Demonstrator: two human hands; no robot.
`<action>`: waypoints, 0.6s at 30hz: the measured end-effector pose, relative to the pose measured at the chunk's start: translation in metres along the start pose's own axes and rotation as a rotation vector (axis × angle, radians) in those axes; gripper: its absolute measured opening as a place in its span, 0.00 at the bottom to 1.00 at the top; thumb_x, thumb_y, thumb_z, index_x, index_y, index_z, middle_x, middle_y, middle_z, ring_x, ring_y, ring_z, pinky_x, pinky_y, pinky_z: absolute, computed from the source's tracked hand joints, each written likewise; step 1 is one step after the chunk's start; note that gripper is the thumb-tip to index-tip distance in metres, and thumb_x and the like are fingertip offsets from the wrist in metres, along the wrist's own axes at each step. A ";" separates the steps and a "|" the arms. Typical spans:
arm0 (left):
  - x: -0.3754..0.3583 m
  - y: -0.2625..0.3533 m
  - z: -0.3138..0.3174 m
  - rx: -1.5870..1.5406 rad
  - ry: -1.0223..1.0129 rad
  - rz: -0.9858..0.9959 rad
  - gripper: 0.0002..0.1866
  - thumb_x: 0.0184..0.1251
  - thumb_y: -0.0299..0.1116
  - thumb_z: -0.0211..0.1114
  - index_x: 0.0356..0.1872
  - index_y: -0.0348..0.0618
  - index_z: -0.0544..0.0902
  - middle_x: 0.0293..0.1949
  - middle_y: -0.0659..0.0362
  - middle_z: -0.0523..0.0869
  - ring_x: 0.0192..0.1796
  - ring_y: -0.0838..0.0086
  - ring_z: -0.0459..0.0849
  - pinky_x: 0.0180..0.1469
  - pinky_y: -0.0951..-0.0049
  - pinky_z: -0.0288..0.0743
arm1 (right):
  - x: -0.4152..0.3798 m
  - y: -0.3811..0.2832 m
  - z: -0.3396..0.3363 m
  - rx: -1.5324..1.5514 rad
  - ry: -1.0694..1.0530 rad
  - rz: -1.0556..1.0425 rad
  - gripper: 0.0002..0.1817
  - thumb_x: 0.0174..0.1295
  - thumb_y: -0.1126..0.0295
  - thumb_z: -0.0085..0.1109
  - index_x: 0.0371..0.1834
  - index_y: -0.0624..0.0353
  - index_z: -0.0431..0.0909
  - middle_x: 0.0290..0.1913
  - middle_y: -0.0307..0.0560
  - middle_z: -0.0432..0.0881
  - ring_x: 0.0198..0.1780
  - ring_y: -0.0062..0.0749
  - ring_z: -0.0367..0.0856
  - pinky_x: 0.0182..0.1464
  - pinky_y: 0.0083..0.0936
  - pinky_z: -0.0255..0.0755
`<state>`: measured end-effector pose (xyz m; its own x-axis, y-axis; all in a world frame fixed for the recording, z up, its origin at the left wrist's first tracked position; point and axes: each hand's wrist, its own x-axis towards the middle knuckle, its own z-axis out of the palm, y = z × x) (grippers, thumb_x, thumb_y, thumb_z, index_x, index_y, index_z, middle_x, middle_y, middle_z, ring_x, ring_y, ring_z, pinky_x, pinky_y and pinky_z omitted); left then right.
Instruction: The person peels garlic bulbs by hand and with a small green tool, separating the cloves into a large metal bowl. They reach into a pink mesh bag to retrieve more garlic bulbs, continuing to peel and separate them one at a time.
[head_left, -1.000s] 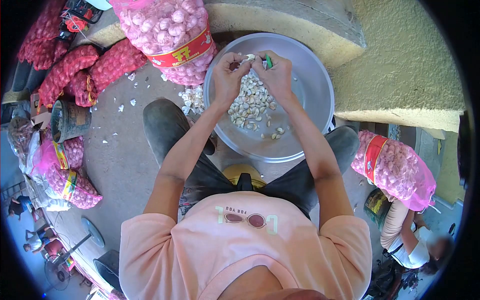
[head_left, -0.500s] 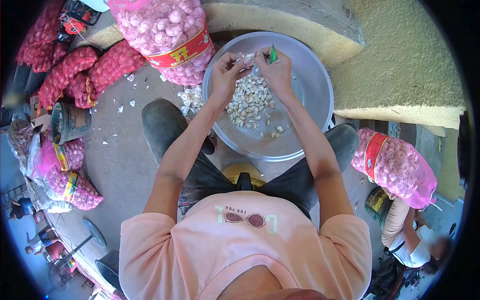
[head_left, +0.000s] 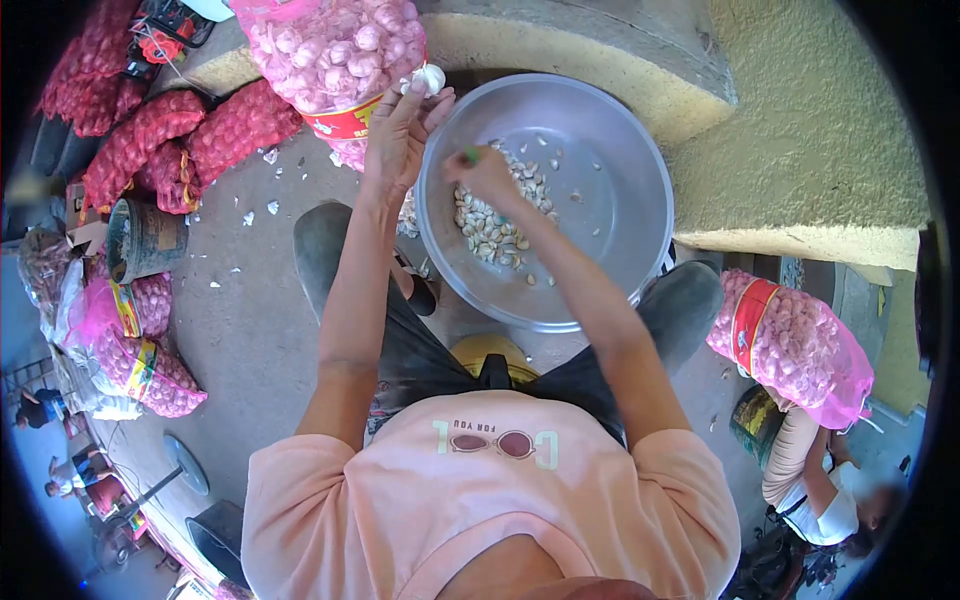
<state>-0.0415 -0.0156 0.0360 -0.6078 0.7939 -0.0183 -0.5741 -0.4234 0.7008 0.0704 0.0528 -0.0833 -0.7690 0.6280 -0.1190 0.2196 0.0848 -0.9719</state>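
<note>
At the far left, two people (head_left: 68,475), small and blurred, are in the background, near the fan (head_left: 187,464). Pink mesh bags (head_left: 150,370) lie on the grey floor (head_left: 250,330), below a grimy bucket (head_left: 150,242) in the view, and red mesh sacks (head_left: 235,135) are heaped above it. The floor looks like bare concrete, strewn with pale papery scraps (head_left: 273,207). Next comes a big pink garlic sack (head_left: 335,60) with a red band. In front of it, just outside the basin's left rim, the person's left hand (head_left: 405,125) grasps a white garlic bulb (head_left: 430,79) at its fingertips; whether it touches the sack cannot be told. The right hand (head_left: 484,177) is curled around a small green object (head_left: 471,155), over the left part of the round grey basin (head_left: 610,270). Loose garlic cloves (head_left: 490,235) are piled in that left part, with a few scattered toward the middle. A low curved ledge (head_left: 590,50) runs behind the basin, meeting a rough yellowish wall (head_left: 800,120). At the right, another pink sack (head_left: 800,340) leans near a seated co-worker (head_left: 825,505).
</note>
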 end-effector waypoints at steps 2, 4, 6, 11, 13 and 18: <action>0.000 0.004 -0.003 -0.019 0.041 -0.046 0.09 0.69 0.28 0.60 0.47 0.36 0.77 0.43 0.53 0.83 0.44 0.68 0.85 0.48 0.71 0.85 | 0.027 0.033 0.052 -0.227 -0.037 -0.097 0.12 0.58 0.69 0.59 0.41 0.64 0.81 0.30 0.44 0.85 0.23 0.24 0.76 0.27 0.27 0.71; 0.002 0.005 -0.007 -0.027 0.070 -0.017 0.10 0.70 0.30 0.59 0.46 0.35 0.77 0.43 0.54 0.83 0.44 0.69 0.85 0.48 0.71 0.85 | 0.030 0.032 0.090 -0.158 0.080 -0.177 0.13 0.54 0.65 0.62 0.34 0.65 0.80 0.27 0.53 0.82 0.24 0.37 0.78 0.30 0.33 0.72; 0.004 0.007 -0.014 -0.088 0.021 -0.015 0.16 0.71 0.30 0.57 0.55 0.33 0.71 0.49 0.49 0.80 0.49 0.64 0.83 0.53 0.68 0.84 | 0.032 0.034 0.104 -0.082 0.197 -0.247 0.15 0.50 0.61 0.65 0.27 0.65 0.80 0.23 0.62 0.79 0.26 0.49 0.79 0.33 0.40 0.72; 0.002 0.008 -0.009 -0.049 0.063 -0.008 0.12 0.72 0.34 0.57 0.48 0.36 0.76 0.41 0.55 0.82 0.42 0.71 0.84 0.50 0.70 0.83 | 0.018 0.009 0.069 0.304 -0.096 0.232 0.18 0.64 0.55 0.55 0.36 0.63 0.77 0.25 0.48 0.79 0.26 0.35 0.76 0.28 0.36 0.70; 0.002 0.006 -0.009 -0.020 0.021 0.009 0.14 0.74 0.37 0.54 0.49 0.37 0.75 0.41 0.54 0.82 0.41 0.72 0.83 0.49 0.69 0.82 | 0.017 -0.002 0.052 0.299 0.021 0.182 0.19 0.66 0.53 0.53 0.39 0.61 0.76 0.28 0.45 0.77 0.27 0.28 0.74 0.26 0.31 0.68; 0.002 -0.002 -0.004 0.051 -0.034 0.011 0.16 0.75 0.40 0.52 0.51 0.36 0.73 0.44 0.53 0.82 0.43 0.72 0.82 0.49 0.70 0.80 | -0.007 -0.080 -0.015 0.632 0.113 0.170 0.19 0.68 0.50 0.50 0.45 0.56 0.69 0.26 0.35 0.68 0.22 0.14 0.63 0.20 0.15 0.59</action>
<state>-0.0439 -0.0148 0.0319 -0.5944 0.8041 0.0137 -0.5379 -0.4101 0.7365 0.0672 0.0527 -0.0017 -0.6794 0.6730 -0.2924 -0.0887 -0.4709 -0.8777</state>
